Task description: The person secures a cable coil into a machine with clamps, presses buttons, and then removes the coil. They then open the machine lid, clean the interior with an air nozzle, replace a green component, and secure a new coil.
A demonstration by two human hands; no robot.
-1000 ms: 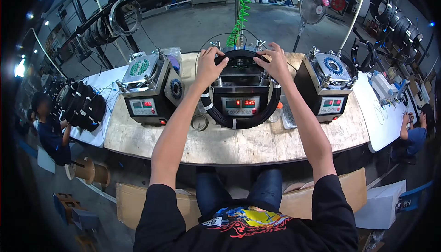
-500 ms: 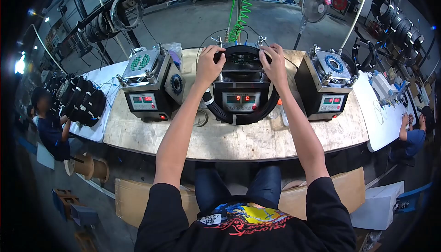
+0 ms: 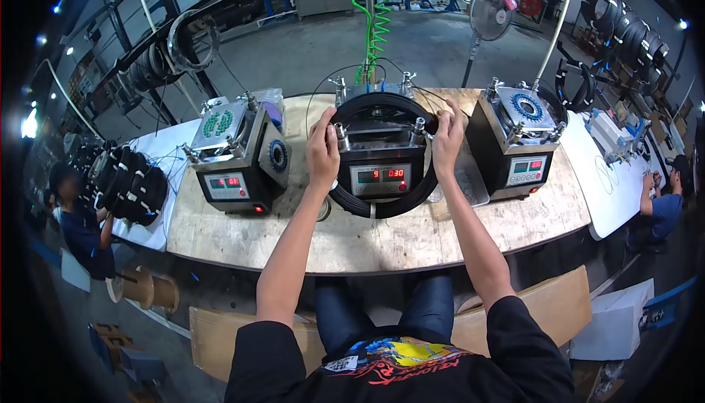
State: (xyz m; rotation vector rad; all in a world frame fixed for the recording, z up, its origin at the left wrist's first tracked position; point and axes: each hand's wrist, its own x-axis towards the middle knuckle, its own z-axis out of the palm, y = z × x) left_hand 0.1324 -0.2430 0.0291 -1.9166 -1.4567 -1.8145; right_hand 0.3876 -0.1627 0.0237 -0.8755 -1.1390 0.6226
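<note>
A coil of black cable (image 3: 402,206) stands like a ring before the middle machine (image 3: 358,159), tilted, with a white tie at its bottom. My left hand (image 3: 322,152) is wrapped round the coil's left side, thumb at the upper edge. On the opposite side, my right hand (image 3: 447,142) grips it with fingers curled behind. Through the ring I see the machine's red display (image 3: 382,177) and metal top. A thin black cable end loops out behind the coil towards the right.
Similar machines stand at left (image 3: 231,157) and right (image 3: 516,138) on the wooden table (image 3: 242,245). A clear tray (image 3: 470,186) lies by the right one. Green coiled hoses (image 3: 380,21) hang behind. Co-workers sit at the far left (image 3: 81,204) and right (image 3: 664,204).
My hands have moved from the coil's top down to its sides. The coil has turned, its white tie now at the bottom instead of the left. The head view has shifted slightly.
</note>
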